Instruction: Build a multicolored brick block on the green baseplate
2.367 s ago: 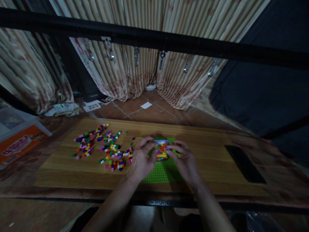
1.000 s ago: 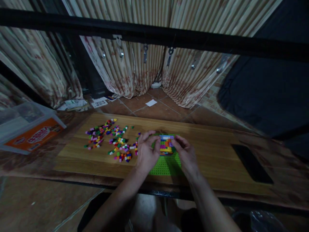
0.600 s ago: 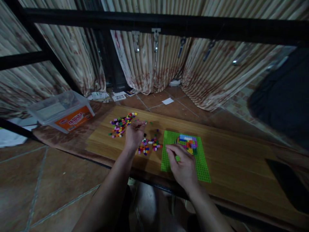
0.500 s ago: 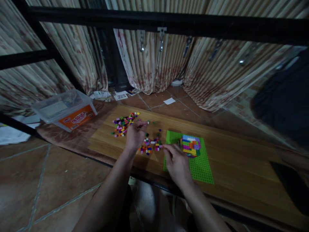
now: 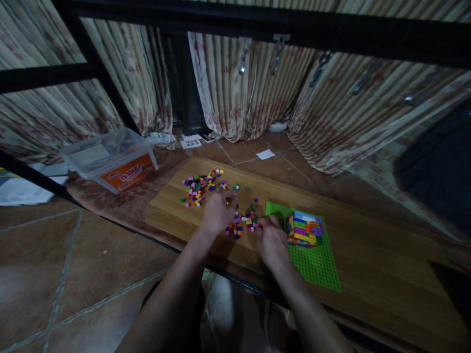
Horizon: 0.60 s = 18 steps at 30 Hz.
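The left hand [image 5: 217, 211] is hanging over the wooden desk [image 5: 375, 245], between a wide scatter of small coloured bricks [image 5: 196, 189] on its far left side and a tighter cluster [image 5: 235, 229] just to the right of its wrist. Its fingers are bending forward, and whether they are gripping a brick cannot be told. The right hand [image 5: 273, 240] is resting low at the left edge of a green baseplate [image 5: 316, 269], its fingers bunching together and pointing left at a second small group of bricks [image 5: 251, 220]. A pink piece [image 5: 259, 225] is showing right at those fingertips, though it is too small to tell whether they are pinching it or only lying beside it. On the rear part of the baseplate, a block-shaped brick build [image 5: 305, 228] is standing to the right of the right hand, well clear of the left one; its top is showing light blue, pink, orange, purple and yellow bricks. A few single bricks [image 5: 246, 188] are lying apart beyond the left hand. Farther left, a clear plastic box [image 5: 117, 157] with an orange label is sitting on a brown patterned cloth [image 5: 106, 198]. Behind the desk, a white paper [image 5: 265, 154] is lying on the tiled floor [image 5: 243, 153], and striped curtains [image 5: 235, 98] are hanging down to it.
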{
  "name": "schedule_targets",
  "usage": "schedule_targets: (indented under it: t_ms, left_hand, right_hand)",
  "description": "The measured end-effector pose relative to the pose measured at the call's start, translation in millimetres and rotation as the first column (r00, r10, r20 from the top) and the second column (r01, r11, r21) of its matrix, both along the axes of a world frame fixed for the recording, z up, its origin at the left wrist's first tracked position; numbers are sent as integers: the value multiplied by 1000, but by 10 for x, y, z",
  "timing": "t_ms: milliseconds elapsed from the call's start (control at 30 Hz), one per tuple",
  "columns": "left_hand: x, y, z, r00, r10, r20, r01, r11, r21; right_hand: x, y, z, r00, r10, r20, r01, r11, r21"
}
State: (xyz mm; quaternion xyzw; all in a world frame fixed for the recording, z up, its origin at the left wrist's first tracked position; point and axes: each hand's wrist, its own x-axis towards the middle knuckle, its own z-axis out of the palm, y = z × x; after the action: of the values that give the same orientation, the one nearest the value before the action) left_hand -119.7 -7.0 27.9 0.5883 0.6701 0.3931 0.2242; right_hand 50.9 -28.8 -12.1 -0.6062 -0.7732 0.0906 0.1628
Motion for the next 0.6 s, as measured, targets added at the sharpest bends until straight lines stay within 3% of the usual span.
schedule_targets:
  t_ms: [133, 267, 400, 600]
  left_hand:
    - [-5, -46, -2, 982, -148, -118, 138, 987, -86]
    - [81, -95, -53, 910, -283, -303, 265, 959, -98]
    - [207, -127, -85, 852, -290, -435, 255, 957, -140]
    - [266, -132, -90, 825, -287, -487, 232, 957, -172]
  right_hand:
    - [45, 17, 29, 995, 36, -88, -38, 999, -13]
    - [64, 22, 69, 988, 32, -152, -36, 999, -30]
    - [56, 16, 79, 985, 28, -168, -35, 999, -36]
    - [59, 8, 97, 979, 29, -199, -39, 998, -43]
